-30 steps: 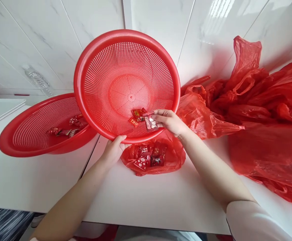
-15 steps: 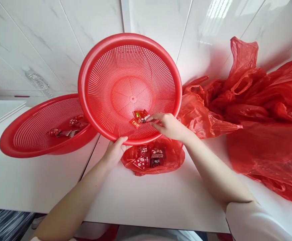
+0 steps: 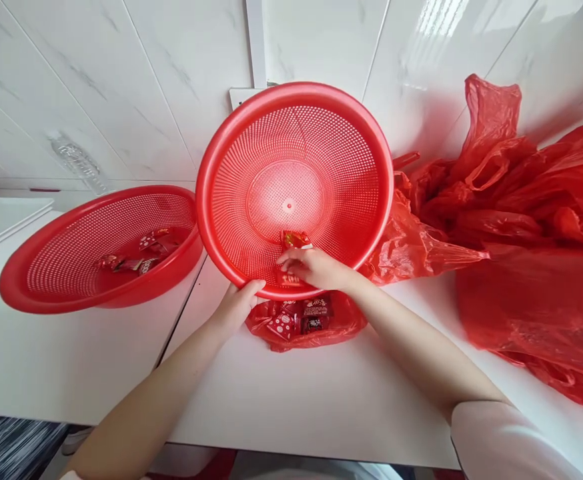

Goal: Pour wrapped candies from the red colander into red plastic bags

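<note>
Left hand [image 3: 236,305] grips the round, perforated plastic basket [image 3: 291,91]; inside it, right hand [image 3: 319,267] touches small glossy packets [image 3: 295,238], its grasp unclear.

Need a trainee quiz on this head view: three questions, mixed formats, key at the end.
1. Multiple choice: What does the left hand hold?
A) A clear bottle
B) The rim of the tilted basket
C) A white tray

2. True or false: The fingers of the right hand are touching the wall tiles.

3. Fill in the blank: Partly hidden by the tilted basket, a red plastic ____ contains wrapped packets.

Key:
1. B; the thumb lies over the edge nearest the person.
2. False; they are inside the tilted basket.
3. bag
</note>
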Tool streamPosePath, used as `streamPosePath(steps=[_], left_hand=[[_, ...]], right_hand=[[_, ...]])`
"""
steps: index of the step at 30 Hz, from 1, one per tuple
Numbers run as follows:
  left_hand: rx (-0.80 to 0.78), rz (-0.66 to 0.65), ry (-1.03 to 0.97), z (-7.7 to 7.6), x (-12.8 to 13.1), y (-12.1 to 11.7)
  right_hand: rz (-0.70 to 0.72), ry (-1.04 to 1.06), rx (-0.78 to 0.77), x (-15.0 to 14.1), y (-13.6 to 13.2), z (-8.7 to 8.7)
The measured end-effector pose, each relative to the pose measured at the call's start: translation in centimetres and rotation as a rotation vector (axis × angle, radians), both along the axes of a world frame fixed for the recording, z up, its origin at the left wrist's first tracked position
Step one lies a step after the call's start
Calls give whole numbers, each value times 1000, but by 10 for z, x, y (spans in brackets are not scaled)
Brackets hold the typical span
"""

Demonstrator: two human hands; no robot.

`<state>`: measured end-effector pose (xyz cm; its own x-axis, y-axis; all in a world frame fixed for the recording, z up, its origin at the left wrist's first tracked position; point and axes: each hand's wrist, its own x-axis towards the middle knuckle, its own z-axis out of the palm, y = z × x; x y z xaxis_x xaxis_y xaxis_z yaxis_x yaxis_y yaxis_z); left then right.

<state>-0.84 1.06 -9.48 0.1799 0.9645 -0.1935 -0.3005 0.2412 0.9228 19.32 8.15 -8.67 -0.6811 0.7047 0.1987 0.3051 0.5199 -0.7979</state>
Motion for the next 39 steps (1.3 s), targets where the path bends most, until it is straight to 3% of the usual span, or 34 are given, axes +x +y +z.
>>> streamPosePath(steps=[3, 6, 9, 13, 16, 20, 24, 26, 29, 35, 39], left_hand=[[54, 40, -54, 6, 1, 3], [100, 64, -95, 10, 1, 6], [122, 64, -111, 10, -1, 7], [94, 47, -116, 10, -2, 5], [52, -6, -95, 9, -2, 2], [-5, -40, -25, 4, -1, -2], [-31, -48, -3, 2, 0, -2], [-24, -39, -7, 3, 0, 0], [5, -9, -15, 5, -2, 3], [76, 57, -23, 9, -9, 8], [85, 47, -36, 8, -11, 10]], right_hand=[[-18, 113, -272, 5, 5, 3], [11, 157, -259, 10, 6, 7], [-34, 148, -65, 11, 4, 13], [-371, 153, 348, 9, 3, 15], [-527, 80, 451, 9, 8, 5], [-451, -78, 308, 12, 14, -4], [-362, -324, 216, 22, 14, 9], [-335, -349, 178, 27, 13, 16], [-389, -149, 21, 30, 15, 20], [-314, 708, -633, 15, 18, 18], [-254, 837, -738, 11, 14, 21]])
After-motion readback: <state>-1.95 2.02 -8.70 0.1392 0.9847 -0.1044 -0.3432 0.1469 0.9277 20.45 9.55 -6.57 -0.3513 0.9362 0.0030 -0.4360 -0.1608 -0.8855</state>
